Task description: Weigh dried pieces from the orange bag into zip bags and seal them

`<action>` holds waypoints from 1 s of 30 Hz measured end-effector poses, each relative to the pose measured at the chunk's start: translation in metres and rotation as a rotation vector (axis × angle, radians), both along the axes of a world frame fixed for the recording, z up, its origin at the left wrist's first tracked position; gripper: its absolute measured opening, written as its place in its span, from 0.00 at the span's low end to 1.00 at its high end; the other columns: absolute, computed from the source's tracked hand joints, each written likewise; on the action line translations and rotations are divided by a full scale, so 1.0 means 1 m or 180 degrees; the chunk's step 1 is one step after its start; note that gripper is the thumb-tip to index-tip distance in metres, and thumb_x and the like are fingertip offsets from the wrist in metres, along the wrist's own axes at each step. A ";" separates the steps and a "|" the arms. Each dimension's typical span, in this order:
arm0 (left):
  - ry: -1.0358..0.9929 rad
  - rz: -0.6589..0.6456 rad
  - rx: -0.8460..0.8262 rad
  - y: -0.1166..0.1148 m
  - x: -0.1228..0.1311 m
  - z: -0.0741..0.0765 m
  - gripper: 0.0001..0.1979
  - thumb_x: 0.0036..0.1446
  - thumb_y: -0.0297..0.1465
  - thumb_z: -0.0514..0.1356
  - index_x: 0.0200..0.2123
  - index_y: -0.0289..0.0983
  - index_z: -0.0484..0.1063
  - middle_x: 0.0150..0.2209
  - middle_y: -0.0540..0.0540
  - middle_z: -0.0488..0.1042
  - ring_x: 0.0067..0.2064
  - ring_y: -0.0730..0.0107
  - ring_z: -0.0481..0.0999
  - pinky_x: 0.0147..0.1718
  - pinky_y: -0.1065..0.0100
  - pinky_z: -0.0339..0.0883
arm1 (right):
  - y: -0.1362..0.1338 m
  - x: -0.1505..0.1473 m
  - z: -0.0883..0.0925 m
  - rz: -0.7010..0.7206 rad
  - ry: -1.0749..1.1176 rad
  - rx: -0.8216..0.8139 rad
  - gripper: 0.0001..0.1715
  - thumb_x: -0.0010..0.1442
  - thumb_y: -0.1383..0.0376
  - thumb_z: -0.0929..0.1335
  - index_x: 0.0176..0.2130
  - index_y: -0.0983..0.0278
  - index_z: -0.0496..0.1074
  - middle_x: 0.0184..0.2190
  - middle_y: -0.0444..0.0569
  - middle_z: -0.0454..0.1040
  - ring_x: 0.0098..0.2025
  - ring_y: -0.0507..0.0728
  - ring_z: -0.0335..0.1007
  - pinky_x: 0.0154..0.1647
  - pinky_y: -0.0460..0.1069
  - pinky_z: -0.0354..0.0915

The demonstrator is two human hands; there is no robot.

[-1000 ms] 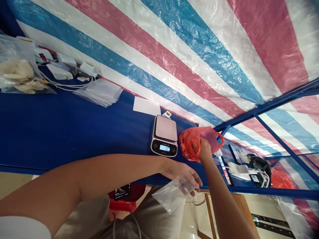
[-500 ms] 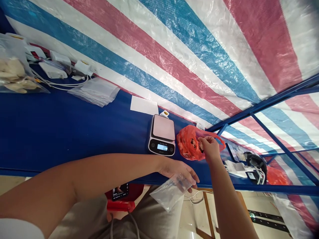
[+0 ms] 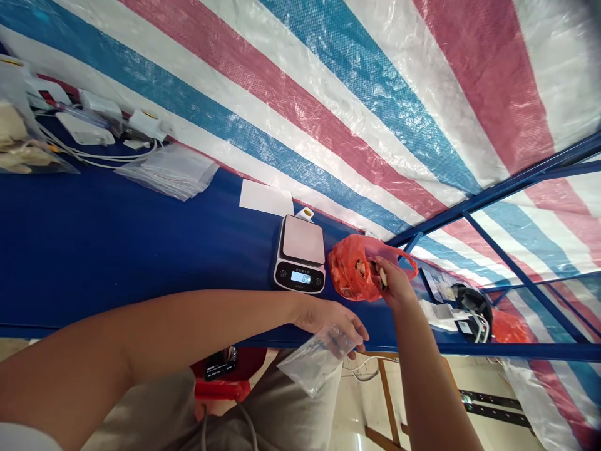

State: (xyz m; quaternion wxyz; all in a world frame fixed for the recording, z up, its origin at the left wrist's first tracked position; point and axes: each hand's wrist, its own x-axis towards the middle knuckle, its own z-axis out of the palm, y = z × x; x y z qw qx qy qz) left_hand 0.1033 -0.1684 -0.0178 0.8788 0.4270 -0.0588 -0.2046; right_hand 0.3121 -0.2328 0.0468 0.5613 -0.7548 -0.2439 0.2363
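Note:
My left hand (image 3: 340, 329) is closed on a clear plastic bag (image 3: 307, 363), which hangs over the table's front edge above my lap. At the mouth of the red plastic bag (image 3: 350, 266), my right hand (image 3: 392, 282) pinches a small pale-and-dark piece (image 3: 384, 277) whose kind I cannot make out. Similar bits show through the bag's opening; most of its contents are hidden. Just left of the red bag stands a digital kitchen scale (image 3: 300, 254) with a lit display and nothing on its platform.
A white paper (image 3: 266, 197) and a small white roll (image 3: 305, 213) lie behind the scale. Farther left are a stack of clear bags (image 3: 171, 172), cables and a bag of pale pieces (image 3: 21, 147). A blue metal frame (image 3: 516, 185) rises on the right.
My right hand has turned slightly at the red bag, and the pale-and-dark piece between its fingers now shows more. The whole view has shifted a little; my left hand keeps the clear bag.

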 end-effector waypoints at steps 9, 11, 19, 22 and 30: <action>0.0270 0.0062 -0.0082 0.002 0.005 0.000 0.28 0.37 0.37 0.79 0.42 0.38 0.75 0.44 0.47 0.77 0.43 0.66 0.80 0.46 0.62 0.71 | -0.019 -0.027 0.041 0.0426 0.0439 -0.0102 0.21 0.50 0.51 0.79 0.39 0.61 0.81 0.40 0.51 0.80 0.24 0.48 0.62 0.12 0.41 0.53; 0.0281 0.0075 -0.0075 0.002 0.003 0.002 0.28 0.37 0.37 0.79 0.42 0.38 0.76 0.44 0.47 0.77 0.43 0.66 0.80 0.46 0.62 0.71 | -0.022 -0.032 0.048 0.0463 0.0334 -0.0185 0.21 0.49 0.51 0.80 0.39 0.60 0.82 0.43 0.51 0.80 0.25 0.49 0.64 0.13 0.41 0.56; 0.0124 0.0138 -0.0167 0.006 0.000 0.005 0.29 0.39 0.35 0.79 0.45 0.38 0.75 0.46 0.46 0.77 0.44 0.68 0.79 0.49 0.60 0.71 | -0.043 -0.056 0.072 0.1403 -0.0003 -0.0742 0.29 0.54 0.54 0.80 0.53 0.58 0.77 0.48 0.51 0.79 0.29 0.51 0.74 0.12 0.41 0.50; -0.0020 0.0067 -0.0264 0.006 0.000 0.003 0.32 0.38 0.31 0.78 0.48 0.39 0.74 0.47 0.47 0.76 0.46 0.67 0.79 0.51 0.60 0.71 | -0.052 -0.067 0.079 0.1894 -0.0147 -0.1016 0.28 0.57 0.55 0.79 0.53 0.60 0.76 0.37 0.49 0.79 0.28 0.51 0.73 0.17 0.42 0.55; -0.0202 0.0122 -0.0259 0.002 0.005 -0.003 0.35 0.36 0.28 0.78 0.50 0.40 0.73 0.47 0.48 0.77 0.48 0.66 0.80 0.50 0.61 0.72 | -0.060 -0.079 0.074 0.2181 -0.0722 -0.1165 0.22 0.64 0.51 0.73 0.52 0.59 0.74 0.35 0.46 0.77 0.30 0.52 0.72 0.24 0.45 0.63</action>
